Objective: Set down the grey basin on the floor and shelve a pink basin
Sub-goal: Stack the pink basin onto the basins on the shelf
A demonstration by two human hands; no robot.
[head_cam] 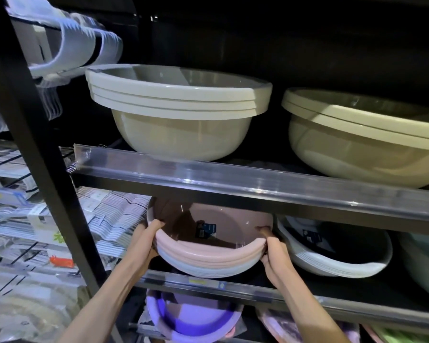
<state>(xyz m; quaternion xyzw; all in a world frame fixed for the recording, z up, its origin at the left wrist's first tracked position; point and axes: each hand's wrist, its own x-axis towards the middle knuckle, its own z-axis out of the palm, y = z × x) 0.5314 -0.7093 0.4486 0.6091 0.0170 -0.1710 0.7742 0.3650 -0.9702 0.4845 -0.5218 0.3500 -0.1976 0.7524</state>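
Left hand point(152, 228) and right hand point(270, 240) each clamp the rim of the pink basin point(208, 240) on opposite sides — fingers hooked over the edge, thumbs outside. The basin sits tilted toward the camera at the top of a nested stack on the middle shelf point(233, 289), paler basins beneath it and a dark label point(205, 230) stuck inside. A white basin stack point(332, 258) stands just beside it to the right; beige basins point(178, 112) occupy the shelf above, a purple basin point(191, 315) the one below — no grey basin can be identified.
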